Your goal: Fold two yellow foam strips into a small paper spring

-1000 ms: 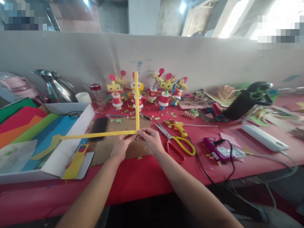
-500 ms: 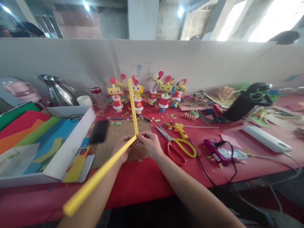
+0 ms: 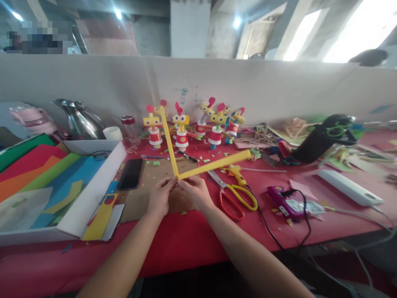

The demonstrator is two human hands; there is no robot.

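Two yellow paper strips meet at a corner between my fingertips. One arm of the pair points up and slightly left in front of the paper figures; the other reaches right, over the scissors. My left hand pinches the corner from the left. From the right, my right hand pinches the same corner with thumb and finger. Beneath both hands lies a brown cardboard mat. Scissors with one red and one yellow handle rest just right of my right hand.
Several red-and-white cup figures stand at the back. A white box of coloured paper and a phone are on the left. To the right lie a yellow glue gun, a purple power socket, cables and a black bottle.
The strip arm that pointed down toward me over my left forearm has swung across to the right. The other arm leans a little more to the left. Both hands still pinch the corner.
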